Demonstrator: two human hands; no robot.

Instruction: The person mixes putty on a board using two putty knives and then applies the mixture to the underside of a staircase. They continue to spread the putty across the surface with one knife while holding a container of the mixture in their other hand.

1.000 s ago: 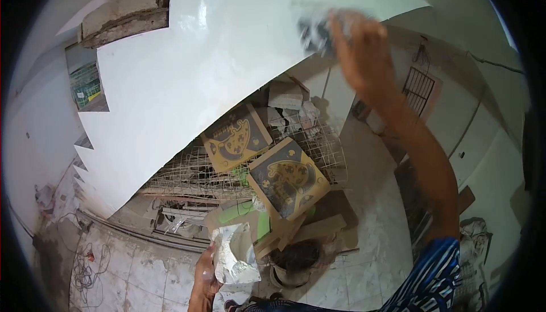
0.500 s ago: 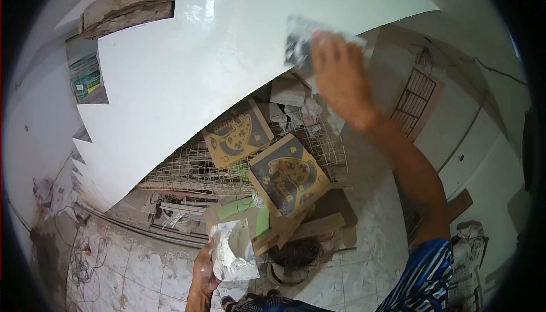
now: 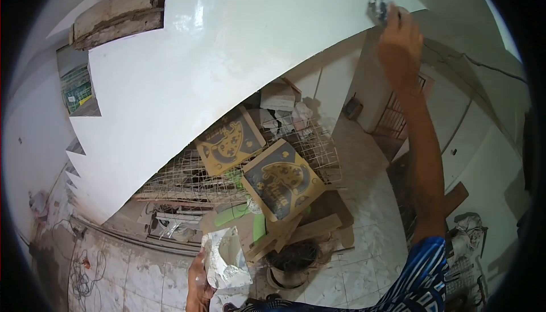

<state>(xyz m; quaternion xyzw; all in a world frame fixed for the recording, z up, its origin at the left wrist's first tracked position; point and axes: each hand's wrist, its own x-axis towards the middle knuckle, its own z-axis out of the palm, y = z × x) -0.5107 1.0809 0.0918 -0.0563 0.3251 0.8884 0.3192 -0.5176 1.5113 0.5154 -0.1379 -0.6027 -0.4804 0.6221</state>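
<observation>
My right hand (image 3: 400, 45) is raised at the upper right, its fingers closed on a putty scraper (image 3: 377, 6). The scraper's flat metal blade, smeared white, is at the white side panel of the staircase (image 3: 239, 56), close to its curved lower edge. Low in the view, my left hand (image 3: 197, 285) grips a cut-open container of white putty (image 3: 228, 267) by its left side. White paste coats the container's rim and walls.
Beneath the panel lie two printed pizza boxes (image 3: 284, 181), wire mesh (image 3: 182, 170) and wooden boards (image 3: 313, 232). A round bucket (image 3: 290, 266) stands on the tiled floor. Cables (image 3: 85, 275) lie coiled at lower left. A barred gate (image 3: 392, 127) is behind my right arm.
My right hand has swept the scraper up and to the right along the panel. My left hand still holds the putty container, slightly lower and further left in view.
</observation>
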